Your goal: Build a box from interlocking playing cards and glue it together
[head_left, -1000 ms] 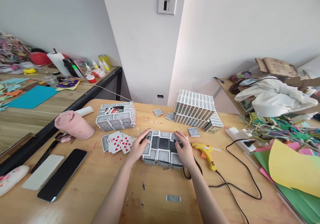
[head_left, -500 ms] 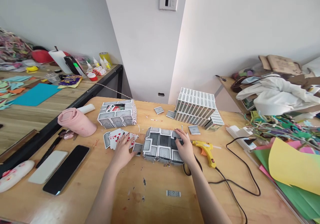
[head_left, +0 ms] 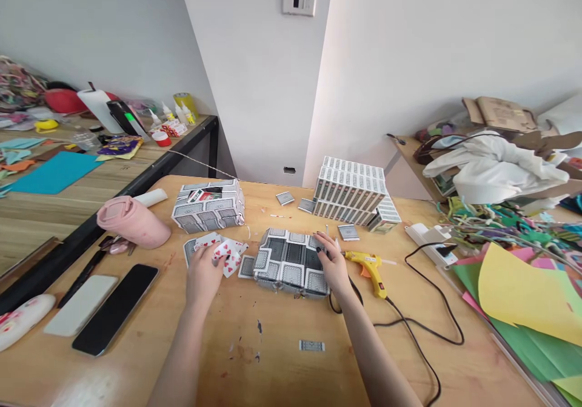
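My left hand (head_left: 205, 272) pinches a playing card (head_left: 233, 261) with red hearts, tilted above several other cards (head_left: 194, 246) spread on the table. My right hand (head_left: 333, 262) lies with fingers stretched over the right end of a box built from grey-backed playing cards (head_left: 291, 270). A small grey card piece (head_left: 247, 266) lies between the spread cards and that box. Behind my left hand stands a second card-built box (head_left: 209, 213), with an opening in its top and a red and green item inside.
Right of the box lie a yellow glue gun (head_left: 370, 267), its black cord and a white power strip (head_left: 430, 243). Stacked card packs (head_left: 350, 188) stand at the back. On the left are a black phone (head_left: 116, 310), a white slab (head_left: 80, 305) and a pink roll (head_left: 134, 220).
My left hand has drawn slightly left and closed its fingers on a hearts card, lifting it from the spread. My right hand stays on the box.
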